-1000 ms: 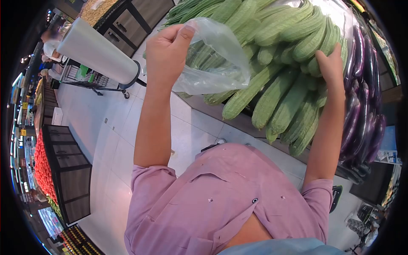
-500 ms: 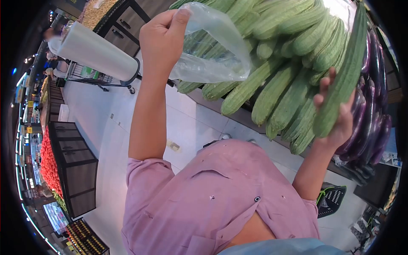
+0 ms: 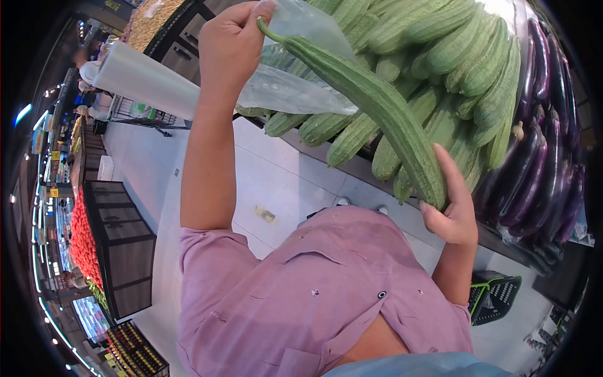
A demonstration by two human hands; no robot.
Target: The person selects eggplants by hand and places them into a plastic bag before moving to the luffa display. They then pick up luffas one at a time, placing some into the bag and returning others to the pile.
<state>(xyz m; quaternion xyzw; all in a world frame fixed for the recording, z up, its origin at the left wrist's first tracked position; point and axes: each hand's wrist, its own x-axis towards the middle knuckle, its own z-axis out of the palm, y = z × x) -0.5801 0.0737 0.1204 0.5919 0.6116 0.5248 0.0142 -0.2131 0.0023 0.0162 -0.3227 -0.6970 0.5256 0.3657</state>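
My left hand (image 3: 231,51) is raised at the upper left, its thumb and fingers pinched on the edge of a clear plastic bag (image 3: 286,91). The bag hangs spread out beside it. With my right hand (image 3: 457,218) I grip the thick end of a long green luffa gourd (image 3: 383,103), thumb on one side and fingers on the other. It slants up across the bag, and its thin curved stem reaches right to my left fingers. Behind it lies a heap of similar luffa gourds (image 3: 440,31).
Purple eggplants (image 3: 534,163) are piled right of the gourds. A roll of plastic bags (image 3: 141,78) stands left of my forearm, near a shopping cart (image 3: 135,110). A black and green basket (image 3: 496,298) rests on the floor at right. Red produce (image 3: 83,235) tops a dark stand.
My right hand has brought the luffa gourd left and turned it, so its stem end now lies across the bag by my left hand. The left hand keeps hold of the bag.
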